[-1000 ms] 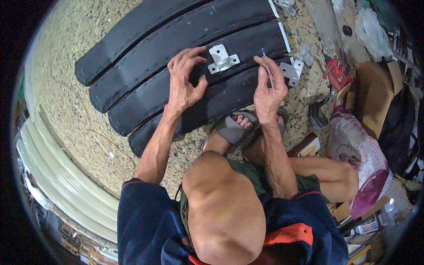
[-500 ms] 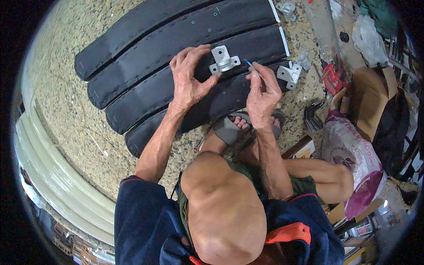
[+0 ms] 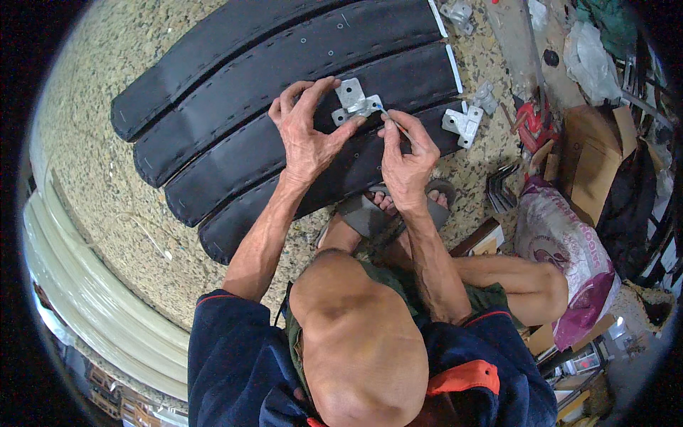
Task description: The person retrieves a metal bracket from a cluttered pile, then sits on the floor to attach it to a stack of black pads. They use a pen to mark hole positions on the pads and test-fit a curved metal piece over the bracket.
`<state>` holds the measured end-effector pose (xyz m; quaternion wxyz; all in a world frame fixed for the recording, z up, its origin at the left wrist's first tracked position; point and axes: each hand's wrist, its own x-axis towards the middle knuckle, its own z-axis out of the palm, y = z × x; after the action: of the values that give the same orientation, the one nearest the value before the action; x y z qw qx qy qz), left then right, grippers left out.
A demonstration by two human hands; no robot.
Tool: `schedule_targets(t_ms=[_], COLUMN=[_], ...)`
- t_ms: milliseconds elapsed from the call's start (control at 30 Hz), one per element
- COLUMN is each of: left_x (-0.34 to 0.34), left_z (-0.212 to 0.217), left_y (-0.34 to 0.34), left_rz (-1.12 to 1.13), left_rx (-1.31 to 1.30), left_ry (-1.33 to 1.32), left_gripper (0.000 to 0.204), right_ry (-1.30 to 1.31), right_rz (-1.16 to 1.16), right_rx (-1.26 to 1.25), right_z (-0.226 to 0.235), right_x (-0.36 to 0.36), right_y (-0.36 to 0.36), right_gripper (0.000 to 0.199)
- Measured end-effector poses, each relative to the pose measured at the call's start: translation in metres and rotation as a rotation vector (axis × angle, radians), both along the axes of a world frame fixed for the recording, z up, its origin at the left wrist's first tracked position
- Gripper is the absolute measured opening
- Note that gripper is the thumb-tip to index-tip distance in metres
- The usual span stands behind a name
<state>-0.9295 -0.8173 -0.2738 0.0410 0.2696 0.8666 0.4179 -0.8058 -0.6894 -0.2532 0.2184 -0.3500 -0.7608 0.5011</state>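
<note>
On the speckled floor (image 3: pixel 107 185) lie four long black curved panels (image 3: pixel 270 85) side by side. At the right edge, beyond them, rest a pink-and-white sack (image 3: pixel 562 249) and a brown cardboard box (image 3: pixel 590 153). The left hand (image 3: pixel 306 135) presses a small metal bracket (image 3: pixel 353 103) onto a panel, grip clamped on it. The right hand (image 3: pixel 405 153) pinches a thin blue-tipped tool (image 3: pixel 390 117) beside the bracket.

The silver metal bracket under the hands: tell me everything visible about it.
The silver metal bracket looks like bent, shiny sheet metal: a squarish flat plate with small holes and a folded middle section. It lies on the third of four long, curved black panels spread on the speckled floor. The left hand pins it with thumb and fingertips; the right hand brings a thin tool to its right edge. Similar brackets lie nearby.
</note>
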Motion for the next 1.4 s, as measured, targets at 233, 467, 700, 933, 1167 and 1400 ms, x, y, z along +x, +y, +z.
schedule_targets(t_ms=[233,467,700,933,1167,1400], left_x=[0.001,0.002,0.002,0.003,0.002,0.003], left_z=[0.001,0.001,0.0,-0.001,-0.004,-0.005], left_y=[-0.001,-0.001,-0.001,-0.002,-0.002,-0.003], left_rz=[-0.021,-0.015,-0.021,-0.007,-0.017,-0.005], left_rx=[-0.044,-0.023,-0.061,-0.044,-0.037,-0.03], left_ry=[0.017,-0.001,-0.002,-0.004,0.058,0.027], left_gripper=[0.074,0.072,0.076,0.078,0.081,0.081], right_ry=[-0.007,0.027,-0.078,-0.097,-0.349,-0.266], right_rz=[0.048,0.081,0.08,0.299,0.61,0.279], right_rx=[0.11,0.268,0.083,0.397,0.552,0.084], right_z=[-0.007,-0.01,0.006,0.02,0.04,0.037], right_x=[-0.001,-0.004,-0.007,-0.025,-0.044,-0.04], right_y=[-0.001,-0.002,-0.001,0.02,0.037,0.036], right_gripper=[0.014,0.014,0.012,0.015,0.014,0.014])
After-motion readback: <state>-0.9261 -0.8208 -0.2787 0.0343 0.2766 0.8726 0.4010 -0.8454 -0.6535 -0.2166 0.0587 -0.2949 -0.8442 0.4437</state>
